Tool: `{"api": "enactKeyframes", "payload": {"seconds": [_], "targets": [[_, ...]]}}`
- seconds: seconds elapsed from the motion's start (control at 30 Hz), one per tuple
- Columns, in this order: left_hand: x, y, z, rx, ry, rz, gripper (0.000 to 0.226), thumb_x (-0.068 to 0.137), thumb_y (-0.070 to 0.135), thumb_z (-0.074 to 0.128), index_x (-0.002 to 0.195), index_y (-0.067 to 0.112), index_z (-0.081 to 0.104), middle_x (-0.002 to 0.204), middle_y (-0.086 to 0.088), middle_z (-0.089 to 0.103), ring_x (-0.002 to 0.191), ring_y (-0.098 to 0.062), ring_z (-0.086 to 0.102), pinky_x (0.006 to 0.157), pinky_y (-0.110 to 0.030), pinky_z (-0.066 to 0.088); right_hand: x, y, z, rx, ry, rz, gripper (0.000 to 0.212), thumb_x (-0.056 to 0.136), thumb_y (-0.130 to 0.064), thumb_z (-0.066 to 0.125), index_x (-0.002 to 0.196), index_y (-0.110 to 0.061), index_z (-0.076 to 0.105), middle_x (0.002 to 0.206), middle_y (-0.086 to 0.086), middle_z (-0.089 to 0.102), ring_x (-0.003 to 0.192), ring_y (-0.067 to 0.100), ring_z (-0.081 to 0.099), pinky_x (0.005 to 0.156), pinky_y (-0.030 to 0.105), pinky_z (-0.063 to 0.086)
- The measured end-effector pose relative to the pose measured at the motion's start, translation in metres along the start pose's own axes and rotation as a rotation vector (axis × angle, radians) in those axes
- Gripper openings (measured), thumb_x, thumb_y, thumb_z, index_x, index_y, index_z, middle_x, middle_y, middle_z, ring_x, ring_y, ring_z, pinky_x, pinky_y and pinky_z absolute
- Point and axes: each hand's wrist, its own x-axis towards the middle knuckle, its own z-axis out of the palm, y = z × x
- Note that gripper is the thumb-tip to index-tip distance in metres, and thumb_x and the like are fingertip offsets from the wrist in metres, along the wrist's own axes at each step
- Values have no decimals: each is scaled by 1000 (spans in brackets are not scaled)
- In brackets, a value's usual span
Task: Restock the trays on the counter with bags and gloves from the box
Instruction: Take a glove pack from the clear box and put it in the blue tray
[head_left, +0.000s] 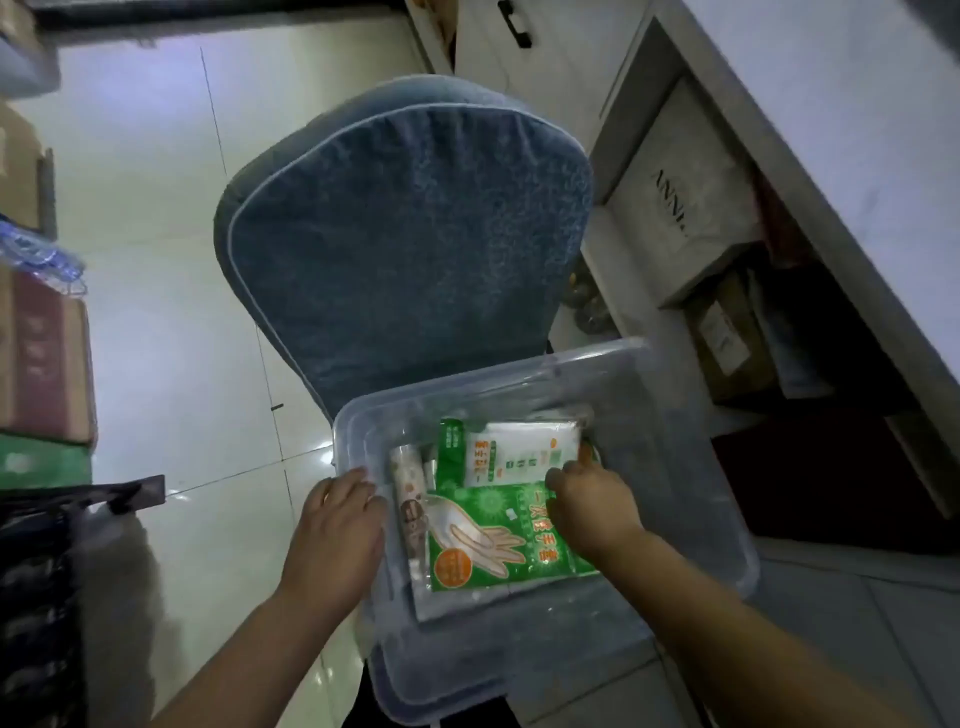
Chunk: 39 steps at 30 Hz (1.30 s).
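Note:
A clear plastic box (675, 467) sits on the seat of a blue cushioned chair (405, 234). Inside lie a green pack of disposable gloves (498, 540), a white-and-green pack of bags (519, 452) behind it, and a slim brown-and-white roll pack (410, 499) at the left. My left hand (337, 535) grips the box's left rim. My right hand (592, 504) reaches into the box, its fingers curled on the edge of the white-and-green pack, over the glove pack's right end.
A white counter (857, 130) runs along the right, with cardboard boxes (727, 338) on shelves beneath it. Stacked cartons (41, 358) stand at the left edge and a dark bag (52, 571) lies at lower left. Glossy tiled floor (156, 312) surrounds the chair.

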Motion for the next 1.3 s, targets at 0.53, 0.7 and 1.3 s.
{"api": "enactKeyframes", "payload": {"seconds": [0.53,0.7,1.3], "targets": [[11,-16,42,-133,126,-5,31,75,16,41,80,20,72,86,4,71,103,-24,63,100,-41,24,101,-16,59,-152,-42,123,67,88,-25,56,144,-12,23,144,13,37,134,32,29,114,55,9],[9,-15,41,-121,106,13,36,75,16,36,79,17,72,87,1,71,103,-25,63,100,-41,23,70,-9,57,-117,129,94,29,84,-36,58,106,-19,67,105,11,59,107,33,46,100,41,26],[19,6,-63,-1367,-267,-438,26,75,18,75,88,32,58,95,11,70,75,3,65,57,-15,53,-43,-91,-53,1755,128,233,15,89,-20,56,91,-19,71,96,3,75,87,20,71,67,28,59]]}}
